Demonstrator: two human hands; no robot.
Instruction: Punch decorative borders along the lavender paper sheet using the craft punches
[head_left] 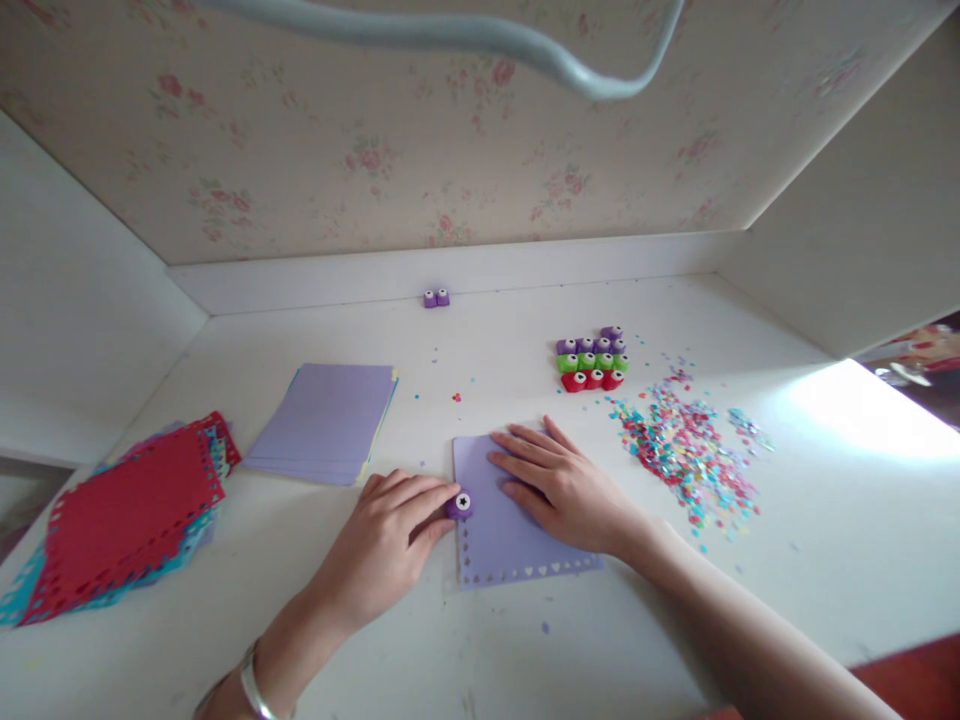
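A purple craft punch (461,505) with a star on its white top sits at the left edge of a lilac paper sheet (495,540). Fingers and thumb of my left hand (397,525) grip this punch from the left. Small shapes are cut along the sheet's bottom edge and the lower part of its left edge; some on the bottom look like hearts. My right hand (555,480) lies flat on the sheet's upper right with fingers spread, covering part of it.
Left of the sheet lies a lilac paper stack (330,415); farther left, a pile of punched red and blue sheets (135,510). Rows of red, green and purple punches (592,360) stand at the back right, near scattered confetti (690,450). Two purple punches (436,298) stand by the wall.
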